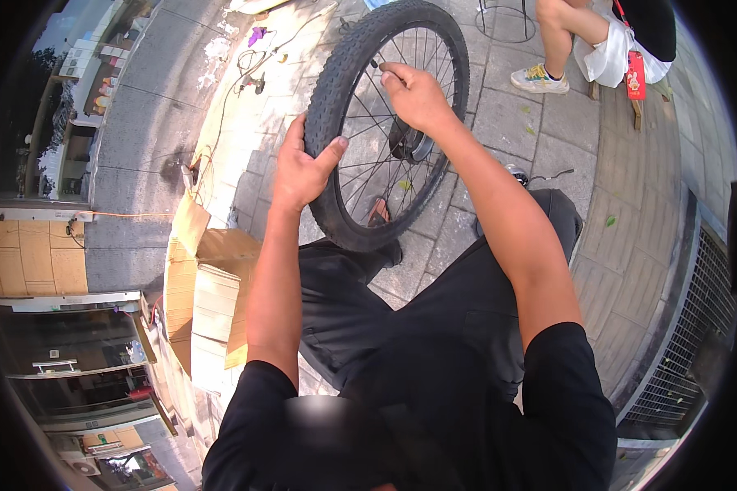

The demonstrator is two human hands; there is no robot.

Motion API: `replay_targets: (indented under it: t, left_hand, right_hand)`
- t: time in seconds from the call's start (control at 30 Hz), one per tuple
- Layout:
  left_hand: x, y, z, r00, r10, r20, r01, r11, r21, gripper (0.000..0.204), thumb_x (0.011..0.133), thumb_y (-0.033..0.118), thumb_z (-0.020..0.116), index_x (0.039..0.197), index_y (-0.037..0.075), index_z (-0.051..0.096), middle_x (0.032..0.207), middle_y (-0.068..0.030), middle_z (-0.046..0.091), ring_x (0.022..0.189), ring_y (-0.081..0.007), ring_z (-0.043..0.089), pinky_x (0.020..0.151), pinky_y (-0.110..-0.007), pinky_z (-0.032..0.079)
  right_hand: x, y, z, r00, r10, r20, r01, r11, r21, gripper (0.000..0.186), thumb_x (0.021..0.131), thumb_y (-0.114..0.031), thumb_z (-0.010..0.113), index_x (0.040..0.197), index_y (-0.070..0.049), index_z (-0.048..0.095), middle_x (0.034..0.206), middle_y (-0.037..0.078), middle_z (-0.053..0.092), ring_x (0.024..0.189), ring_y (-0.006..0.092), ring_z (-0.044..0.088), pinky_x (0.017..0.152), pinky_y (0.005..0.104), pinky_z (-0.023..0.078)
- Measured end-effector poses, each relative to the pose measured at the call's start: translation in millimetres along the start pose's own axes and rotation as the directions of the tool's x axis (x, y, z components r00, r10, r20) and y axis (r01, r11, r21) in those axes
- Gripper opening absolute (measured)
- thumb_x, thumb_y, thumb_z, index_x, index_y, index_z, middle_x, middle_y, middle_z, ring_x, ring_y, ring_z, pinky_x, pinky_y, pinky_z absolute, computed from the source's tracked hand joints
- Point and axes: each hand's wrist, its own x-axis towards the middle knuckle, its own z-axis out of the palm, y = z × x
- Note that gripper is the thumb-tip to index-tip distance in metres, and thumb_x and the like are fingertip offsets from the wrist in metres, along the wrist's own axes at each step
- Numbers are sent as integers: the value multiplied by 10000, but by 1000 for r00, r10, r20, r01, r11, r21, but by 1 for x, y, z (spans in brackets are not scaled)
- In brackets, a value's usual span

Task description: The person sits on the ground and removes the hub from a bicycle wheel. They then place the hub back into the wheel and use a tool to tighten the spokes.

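Note:
A bicycle wheel (pixel 336 86) with a black knobbly tyre stands upright before me, leaning slightly, between my legs and the paving beyond. My left hand (pixel 303 170) grips the tyre's left side, thumb over the sidewall and fingers behind the tread. Inside the rim, at the upper left, my right hand (pixel 418 98) is closed in a pinch beside a small black piece (pixel 374 63), which looks like the valve. Whether the fingertips hold anything is hidden. Thin dark spokes run to a black hub (pixel 401 141) behind my right wrist.
An open cardboard box (pixel 213 307) stands by my left forearm. Cables (pixel 250 69) and a purple item (pixel 258 35) lie on the ground, far left. Another person's sneaker (pixel 540 79) is at the far right, near a wire-legged stool (pixel 504 37). A metal grating (pixel 680 327) runs along the right.

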Motion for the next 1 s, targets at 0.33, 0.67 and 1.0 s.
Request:
replay_targets:
  t: [0.33, 0.67, 1.0]
  left_hand:
    - [-15, 4, -5, 1000, -1, 23, 0, 999, 44, 879, 891, 313, 905, 1528, -133, 495, 1346, -219, 715, 1221, -249, 685, 1078, -381, 534]
    - [-8, 26, -2, 995, -46, 92, 44, 999, 19, 884, 893, 300, 895, 1561, -108, 484, 1402, -216, 691, 1289, -249, 658, 1125, -389, 506]
    - [-8, 18, 1, 995, -35, 96, 35, 999, 0, 832, 892, 275, 899, 1555, -51, 516, 1383, -173, 704, 1260, -239, 667, 1108, -382, 515]
  right_hand:
    - [8, -6, -6, 995, -74, 63, 83, 985, -154, 327, 1077, -303, 627, 1204, -43, 782, 1016, 231, 791, 965, 421, 757, 886, 479, 585]
    - [3, -14, -10, 994, -50, -100, 36, 990, -133, 310, 987, -243, 738, 1206, -28, 777, 1087, 217, 806, 1012, 428, 772, 928, 468, 596]
    - [2, 10, -11, 952, 290, -93, -229, 883, 410, 309, 1029, -209, 594, 1151, -3, 790, 1028, 107, 811, 936, 211, 752, 875, 395, 557]
